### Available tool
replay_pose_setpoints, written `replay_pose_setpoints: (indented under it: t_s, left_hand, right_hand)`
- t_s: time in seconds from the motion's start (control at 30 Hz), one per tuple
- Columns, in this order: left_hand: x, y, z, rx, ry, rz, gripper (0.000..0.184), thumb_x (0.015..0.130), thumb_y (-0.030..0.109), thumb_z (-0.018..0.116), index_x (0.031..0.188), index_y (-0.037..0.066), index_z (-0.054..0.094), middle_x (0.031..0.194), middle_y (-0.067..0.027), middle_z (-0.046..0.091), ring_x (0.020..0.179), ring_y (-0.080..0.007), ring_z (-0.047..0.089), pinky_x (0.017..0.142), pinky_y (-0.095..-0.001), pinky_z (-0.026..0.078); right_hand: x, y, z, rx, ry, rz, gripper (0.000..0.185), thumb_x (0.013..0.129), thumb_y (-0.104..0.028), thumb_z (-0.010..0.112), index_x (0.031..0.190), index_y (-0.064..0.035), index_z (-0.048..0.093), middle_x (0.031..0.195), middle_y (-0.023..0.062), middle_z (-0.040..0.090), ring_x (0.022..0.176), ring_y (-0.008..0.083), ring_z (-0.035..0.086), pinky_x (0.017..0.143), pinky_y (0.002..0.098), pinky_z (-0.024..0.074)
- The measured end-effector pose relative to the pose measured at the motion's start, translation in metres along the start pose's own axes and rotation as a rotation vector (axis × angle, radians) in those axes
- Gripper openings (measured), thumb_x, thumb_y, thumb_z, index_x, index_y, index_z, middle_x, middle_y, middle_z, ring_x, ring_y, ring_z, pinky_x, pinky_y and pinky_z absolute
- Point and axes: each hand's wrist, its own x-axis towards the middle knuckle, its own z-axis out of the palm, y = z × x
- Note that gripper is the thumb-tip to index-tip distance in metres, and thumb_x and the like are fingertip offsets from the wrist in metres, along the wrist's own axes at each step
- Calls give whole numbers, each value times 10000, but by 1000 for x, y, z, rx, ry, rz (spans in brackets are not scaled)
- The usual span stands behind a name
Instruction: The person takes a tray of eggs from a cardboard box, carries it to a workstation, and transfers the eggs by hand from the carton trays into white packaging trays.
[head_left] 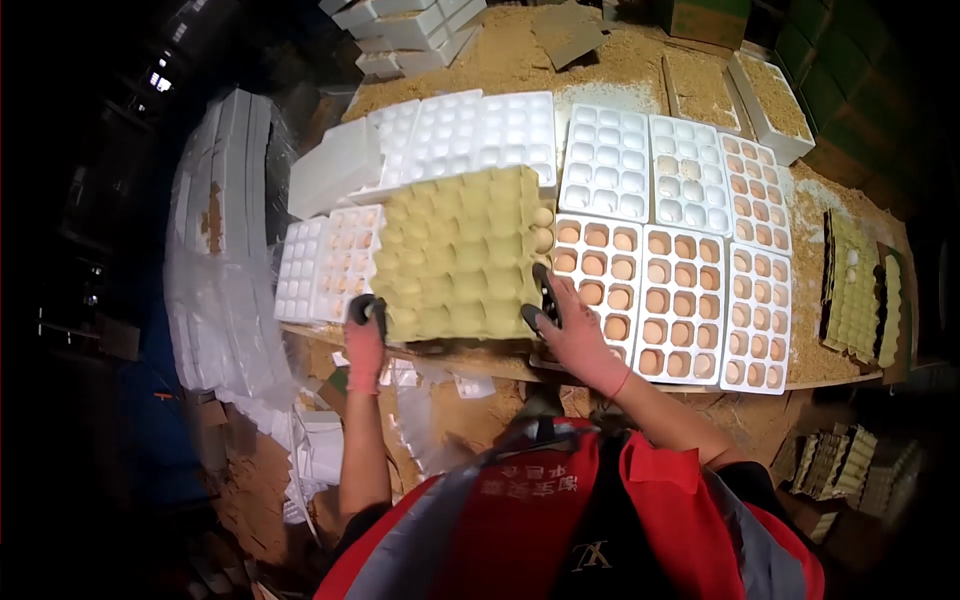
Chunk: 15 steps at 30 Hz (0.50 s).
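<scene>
A large yellowish pulp egg tray (455, 255) is tilted over the near middle of the table. My left hand (366, 340), in a pink glove with dark fingertips, grips its near left corner. On the near right edge my right hand (572, 328), gloved the same way, has its fingers closed on the tray. A few eggs (543, 218) peek out along the tray's right side; whatever lies under the tray is hidden. Just right of it, white foam trays (684, 310) hold brown eggs in their cells. Left of it stands another foam tray (350, 255) with eggs.
White foam trays (606, 160) without eggs line the back. Loose grain-like bedding (640, 60) covers the far table. Wrapped foam stacks (215, 250) rise at left. Pulp trays (850, 285) lie at the right edge, with more pulp trays (835, 460) stacked below.
</scene>
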Motion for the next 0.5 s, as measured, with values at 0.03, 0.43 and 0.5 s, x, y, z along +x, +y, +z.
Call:
replay_pose_setpoints:
  t_s: [0.03,0.43,0.5]
  left_hand:
    - [0,3,-21,-30,65,16,243,956,162,655,1130,0,599,960,-74,639,872,-128,570,778,-284,484]
    - [13,-9,-40,664,301,155,466,879,195,705,1274,-5,557,1174,-232,584,1088,-381,543,959,-480,432]
    - [-13,42,29,46,-213,433,486,849,309,729,1226,36,588,1128,-188,601,1072,-355,553,945,-463,441]
  right_hand:
    - [7,8,-3,161,-37,-39,643,882,-146,612,1477,-71,383,1217,195,575,1040,381,595,894,438,488]
    - [0,40,36,18,-58,109,423,831,-163,677,1216,-37,556,1079,137,555,1001,310,575,874,417,504]
    - [9,48,23,543,67,359,389,831,-166,654,1184,-25,575,1008,145,560,855,307,574,841,379,515]
